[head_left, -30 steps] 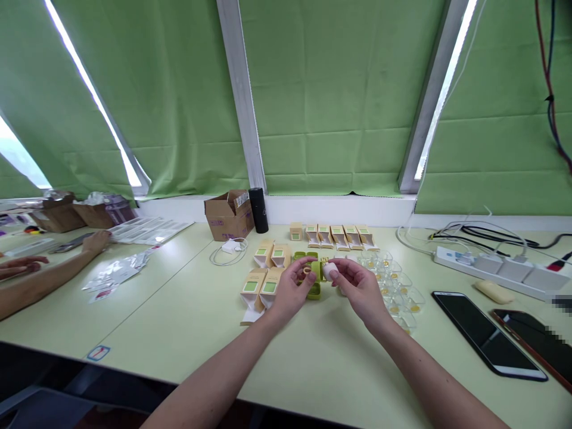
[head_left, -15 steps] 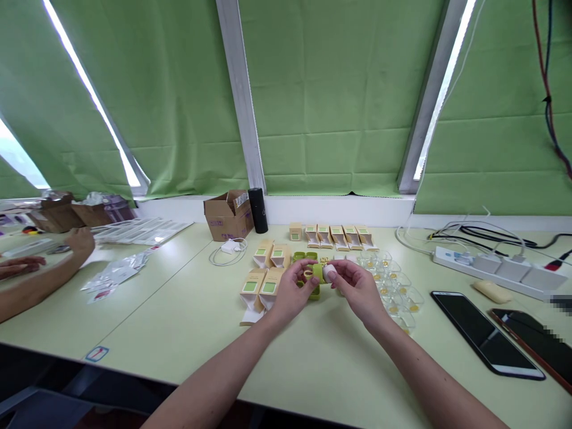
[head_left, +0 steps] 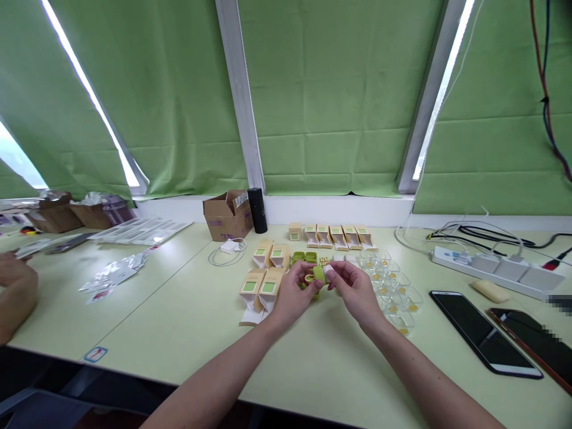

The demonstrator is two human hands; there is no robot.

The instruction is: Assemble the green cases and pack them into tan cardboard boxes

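My left hand is closed round a small green case with a yellow ring at its left side. My right hand pinches a small white piece and presses it against the case's right end. Both hands hover just above the pale green table. Beside my left hand lie tan cartons with green labels. More green cases sit behind my hands. To the right of my right hand stand clear plastic cups with yellow bits.
A row of tan cartons, a cardboard box and a black cylinder stand at the back. A white cable lies near them. Two phones and a power strip are at right. Another person's hand and foil packets are at left.
My right hand has brought the white piece left until it touches the green case. The other person's arm at the left has drawn back towards the table edge.
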